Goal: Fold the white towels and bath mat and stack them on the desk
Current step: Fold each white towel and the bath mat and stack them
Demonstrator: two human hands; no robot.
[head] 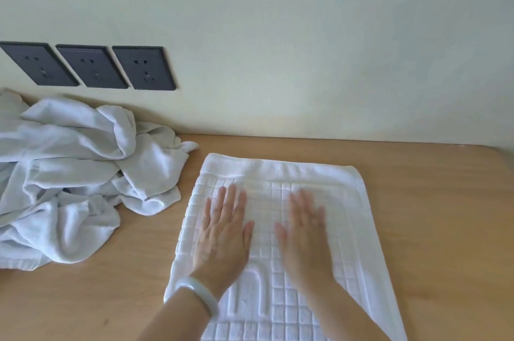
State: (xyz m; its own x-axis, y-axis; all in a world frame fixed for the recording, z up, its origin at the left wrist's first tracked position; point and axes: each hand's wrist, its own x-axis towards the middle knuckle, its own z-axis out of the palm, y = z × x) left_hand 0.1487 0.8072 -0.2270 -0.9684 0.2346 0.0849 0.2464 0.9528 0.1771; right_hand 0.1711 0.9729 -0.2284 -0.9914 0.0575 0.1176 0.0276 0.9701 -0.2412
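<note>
Nearest the camera, the left hand [222, 232], wearing a pale bangle [199, 294] on its wrist, and the right hand [304, 235] are lying side by side, palms down, on the bath mat [358, 229]. Both hands are spread flat with straight fingers, pressing on the cloth and gripping nothing. The right one is showing blurred, so its exact finger spread is hard to read.

The mat is lying directly under and ahead of the hands on the wooden desk [434, 215]. Its long axis is running away from the person toward the wall, and its near end is passing out of the bottom of the view. The left hand is sitting nearer the mat's left edge and the right hand nearer the middle, so the right edge is lying further from either hand. Judging from this, the next fold is depending on reaching the far edge, just beyond the fingertips.

The mat is looking white, thick and flat, with a raised grid pattern and a plain far border.

Further off to the left, the white towels [69, 174] are lying in a crumpled heap, apart from the mat, below three dark wall sockets [91, 65].
</note>
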